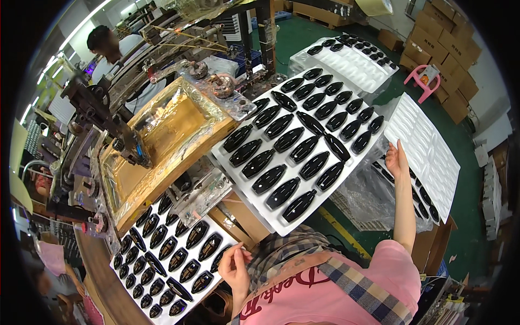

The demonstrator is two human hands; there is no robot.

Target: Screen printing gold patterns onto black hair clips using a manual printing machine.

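Note:
My left hand (235,267) is low in the middle, its fingers loosely bent and nothing seen in them. It is beside the right edge of a lower white tray (208,288), which holds black bottle-shaped pieces (177,260) with small printed marks. My right hand (396,159) is raised at the right, fingers apart, by the left edge of a tilted white moulded tray (425,149); whether it touches that tray I cannot tell. Between my hands, a large white tray (279,223) carries rows of plain glossy black pieces (288,139), a few lying askew.
A wooden-framed printing screen (179,170) on a machine stands at the left. More black pieces (422,197) lie under the tilted tray. Behind are another loaded tray (346,65), a pink stool (423,81) and stacked cartons (444,49). A person (111,51) is at the far left.

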